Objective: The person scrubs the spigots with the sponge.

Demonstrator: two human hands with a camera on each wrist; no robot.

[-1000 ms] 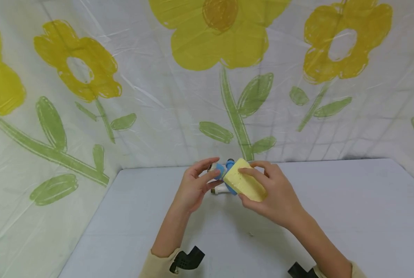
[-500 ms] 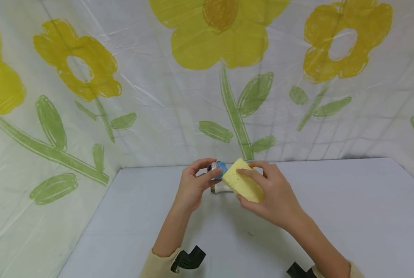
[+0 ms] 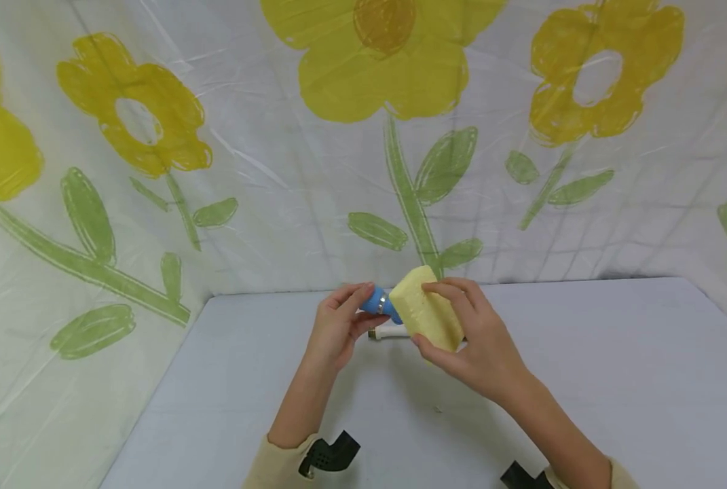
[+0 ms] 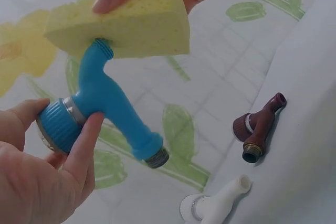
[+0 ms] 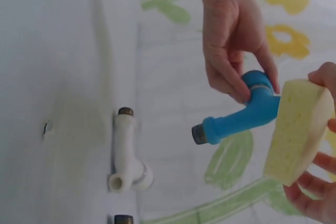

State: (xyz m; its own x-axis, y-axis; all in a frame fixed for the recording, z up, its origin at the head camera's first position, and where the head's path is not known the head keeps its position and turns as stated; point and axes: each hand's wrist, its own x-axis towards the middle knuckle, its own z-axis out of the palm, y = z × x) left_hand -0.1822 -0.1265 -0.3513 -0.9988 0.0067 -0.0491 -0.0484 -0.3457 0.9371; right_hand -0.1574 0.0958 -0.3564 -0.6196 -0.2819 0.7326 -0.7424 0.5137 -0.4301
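Observation:
My left hand (image 3: pixel 337 331) pinches a blue plastic tap (image 4: pixel 118 103) by its ribbed round knob, thumb and fingers on either side. The tap's threaded inlet points down and away from that hand in the left wrist view. A yellow sponge (image 3: pixel 425 309) is gripped by my right hand (image 3: pixel 482 343), thumb on one edge and fingers on the other. In the left wrist view the tap's spout end meets the sponge's lower face. From the head view, the sponge hides much of the tap. Both things are held up above the table.
On the white table (image 3: pixel 558 380) behind the hands lies a white tap (image 5: pixel 126 145). A dark brown tap (image 4: pixel 258 129) lies near it, mostly hidden in the head view. A small scrap (image 3: pixel 438 409) sits nearer me. A flower-printed sheet (image 3: pixel 277 204) hangs behind the table.
My left hand has turned the tap, so its ribbed side and silver band now show instead of the knob's end. The sponge has risen slightly and tilted more upright.

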